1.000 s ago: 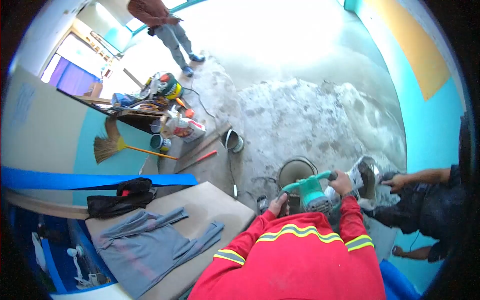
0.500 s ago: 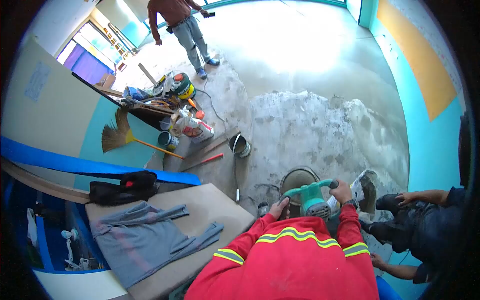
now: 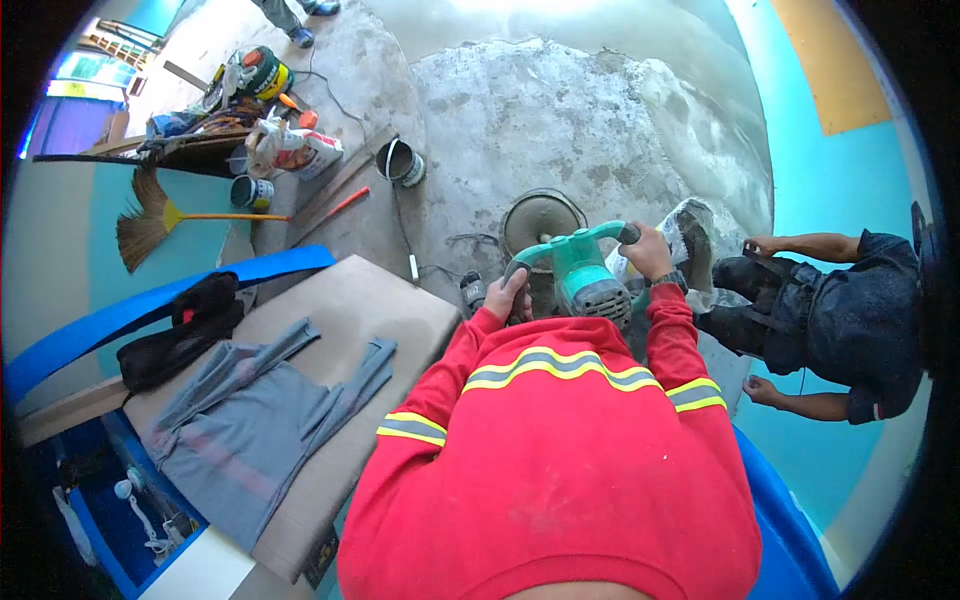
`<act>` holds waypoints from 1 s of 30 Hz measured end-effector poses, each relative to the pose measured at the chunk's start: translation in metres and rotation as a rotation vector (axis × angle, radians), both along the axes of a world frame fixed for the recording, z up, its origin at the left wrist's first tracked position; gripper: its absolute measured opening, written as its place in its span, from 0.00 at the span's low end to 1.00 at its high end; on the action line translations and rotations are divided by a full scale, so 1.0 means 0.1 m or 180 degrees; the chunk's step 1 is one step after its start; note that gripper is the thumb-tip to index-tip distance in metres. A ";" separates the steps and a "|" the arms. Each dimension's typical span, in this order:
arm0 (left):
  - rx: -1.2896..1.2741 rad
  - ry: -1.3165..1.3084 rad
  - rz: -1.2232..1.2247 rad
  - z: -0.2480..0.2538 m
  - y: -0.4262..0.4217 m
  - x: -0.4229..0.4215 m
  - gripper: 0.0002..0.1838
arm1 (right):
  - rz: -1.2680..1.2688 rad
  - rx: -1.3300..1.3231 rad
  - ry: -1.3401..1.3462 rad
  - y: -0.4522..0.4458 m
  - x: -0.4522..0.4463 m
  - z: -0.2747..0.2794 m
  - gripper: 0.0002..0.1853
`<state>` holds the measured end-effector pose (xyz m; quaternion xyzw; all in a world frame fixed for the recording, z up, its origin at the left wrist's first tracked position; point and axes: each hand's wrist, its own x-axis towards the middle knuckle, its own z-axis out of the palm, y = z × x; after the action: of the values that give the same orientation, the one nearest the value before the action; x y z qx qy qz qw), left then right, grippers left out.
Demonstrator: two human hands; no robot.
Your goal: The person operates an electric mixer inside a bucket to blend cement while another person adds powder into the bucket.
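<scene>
A green electric hand mixer (image 3: 584, 272) with two curved handles is in front of my red-sleeved body. My left hand (image 3: 508, 297) is closed round the left handle's dark grip. Round the right grip is wrapped my right hand (image 3: 649, 253), with a dark watch at the wrist. Just beyond the mixer stands a round bucket (image 3: 504, 222) with greyish material inside. The motor housing hides the mixer's lower end. To the right of my right hand is an open, pale bag (image 3: 690, 238).
A person in dark clothes (image 3: 850, 310) is close on my right. At left are a padded board (image 3: 400, 310) bearing a grey shirt (image 3: 260, 420), a broom (image 3: 150, 220) and a small pail (image 3: 401, 164). A cable (image 3: 402, 225) crosses the concrete floor.
My view has tilted down and shifted, so the far person is mostly out of frame and more of the nearby person shows. Both hands remain on the mixer.
</scene>
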<state>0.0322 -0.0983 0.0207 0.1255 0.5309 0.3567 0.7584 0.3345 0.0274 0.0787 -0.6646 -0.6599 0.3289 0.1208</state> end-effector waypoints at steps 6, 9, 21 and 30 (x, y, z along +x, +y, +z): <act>-0.0121 -0.0243 0.0146 -0.04 -0.04 0.03 0.25 | 0.0076 -0.0021 -0.0145 0.02 -0.05 0.06 0.21; -0.0129 -0.0244 0.0176 -0.02 -0.04 0.04 0.25 | 0.0074 0.0013 -0.0170 0.04 -0.02 0.01 0.22; -0.0175 -0.0055 0.0202 -0.02 0.01 0.03 0.26 | 0.0137 0.0029 -0.0043 0.11 -0.04 -0.01 0.21; -0.0126 -0.0013 0.0181 -0.03 0.03 -0.04 0.27 | 0.0159 -0.0119 -0.0163 0.16 -0.15 0.04 0.22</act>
<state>0.0286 -0.0950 0.0180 0.0945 0.5396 0.3679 0.7514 0.3198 0.0433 0.0825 -0.6583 -0.6729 0.3269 0.0833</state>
